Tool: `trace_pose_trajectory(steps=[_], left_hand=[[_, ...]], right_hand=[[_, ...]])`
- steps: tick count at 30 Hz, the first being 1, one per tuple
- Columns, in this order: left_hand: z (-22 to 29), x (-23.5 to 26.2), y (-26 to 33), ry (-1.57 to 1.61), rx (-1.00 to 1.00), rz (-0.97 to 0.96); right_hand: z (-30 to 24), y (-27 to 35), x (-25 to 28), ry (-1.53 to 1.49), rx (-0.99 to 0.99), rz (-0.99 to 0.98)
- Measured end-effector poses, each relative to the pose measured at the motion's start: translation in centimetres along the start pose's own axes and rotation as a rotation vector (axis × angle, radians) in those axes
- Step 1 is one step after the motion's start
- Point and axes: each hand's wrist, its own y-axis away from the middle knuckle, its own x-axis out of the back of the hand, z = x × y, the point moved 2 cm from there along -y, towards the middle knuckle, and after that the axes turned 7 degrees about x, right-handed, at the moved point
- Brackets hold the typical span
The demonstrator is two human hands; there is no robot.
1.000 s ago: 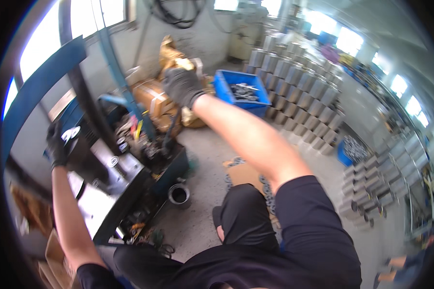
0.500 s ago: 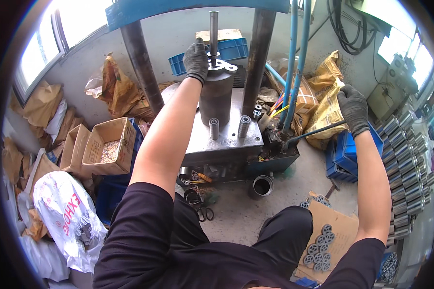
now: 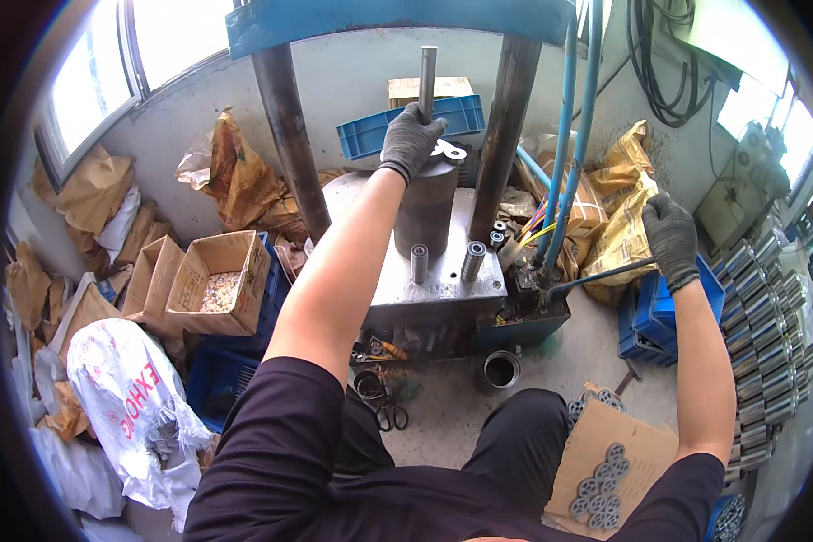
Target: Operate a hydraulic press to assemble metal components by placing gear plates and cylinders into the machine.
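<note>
Cluttered workshop floor surrounds a blue press (image 3: 397,18). On its steel plate (image 3: 443,280), near the back edge, the gloved left hand (image 3: 411,140) grips a flat metal piece (image 3: 447,151) atop a dark cylinder (image 3: 425,212) around an upright rod (image 3: 427,77). Off the plate's right corner, the right hand (image 3: 670,237) clasps a lever (image 3: 596,275) beside blue hoses (image 3: 569,135).

press columns (image 3: 291,135) flanking the cylinder (image 3: 425,212), two pins (image 3: 444,262) in front, open plate edge (image 3: 397,303)
</note>
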Motion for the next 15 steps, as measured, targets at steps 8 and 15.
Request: trace_pose_trajectory(steps=[8,15], left_hand=[[-1.4,0.3,-1.0,0.216,0.089,0.015],[-2.1,0.8,-1.3,0.073,0.048,0.295]], right_hand=[[-1.3,4.1,2.3,-0.126,0.170,0.026],[-5.5,15.7,6.5,-0.257,0.174,-0.103]])
